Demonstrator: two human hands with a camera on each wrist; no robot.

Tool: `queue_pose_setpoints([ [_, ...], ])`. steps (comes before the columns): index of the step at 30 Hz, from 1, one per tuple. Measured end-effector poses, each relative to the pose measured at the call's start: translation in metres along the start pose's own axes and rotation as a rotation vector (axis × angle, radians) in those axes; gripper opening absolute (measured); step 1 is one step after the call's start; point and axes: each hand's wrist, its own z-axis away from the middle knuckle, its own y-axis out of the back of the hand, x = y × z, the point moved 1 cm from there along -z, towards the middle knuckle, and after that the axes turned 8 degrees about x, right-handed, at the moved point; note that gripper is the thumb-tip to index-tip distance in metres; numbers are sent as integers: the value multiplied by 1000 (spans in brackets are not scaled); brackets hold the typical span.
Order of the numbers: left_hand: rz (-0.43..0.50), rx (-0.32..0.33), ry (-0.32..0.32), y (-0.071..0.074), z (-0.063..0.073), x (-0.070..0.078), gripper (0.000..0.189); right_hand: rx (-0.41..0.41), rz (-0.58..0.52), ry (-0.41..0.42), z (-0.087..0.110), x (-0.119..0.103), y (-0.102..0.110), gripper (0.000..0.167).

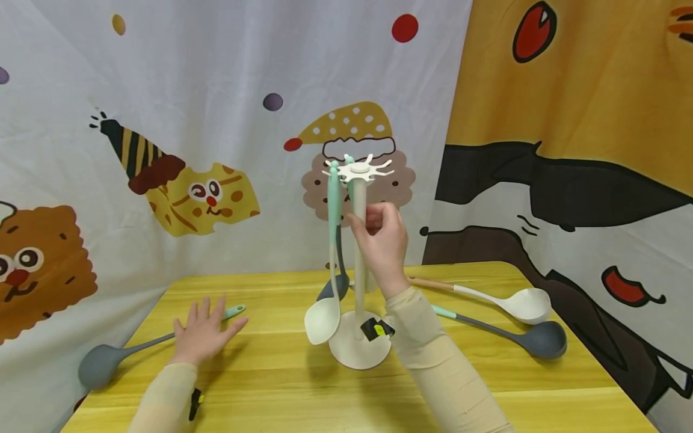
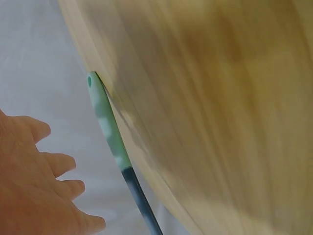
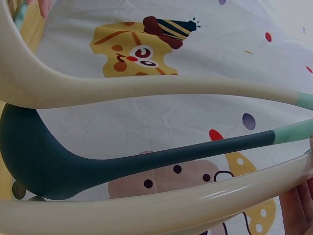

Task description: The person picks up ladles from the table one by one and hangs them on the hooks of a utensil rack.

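Observation:
My right hand (image 1: 383, 240) grips the upper post of a white utensil stand (image 1: 360, 258), thumb on one side and fingers on the other. From the stand's hooked top hang a white spoon (image 1: 323, 320) with a mint handle and a dark grey ladle (image 3: 44, 156) behind it. My left hand (image 1: 200, 331), fingers spread, is over a grey ladle (image 1: 100, 365) lying on the table at the left. In the left wrist view, a gap shows between the fingers (image 2: 58, 164) and that ladle's mint handle (image 2: 108, 122).
At the right of the wooden table (image 1: 260, 385) lie a white ladle (image 1: 527, 305) with a tan handle and a dark grey ladle (image 1: 544, 340) with a mint handle. A cartoon-printed curtain (image 1: 216, 78) hangs behind the table.

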Motion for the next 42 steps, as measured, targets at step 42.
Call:
queue_pose_setpoints([
  [42, -124, 138, -19, 5, -13, -41, 73, 8, -13, 2, 1, -1, 0, 32],
])
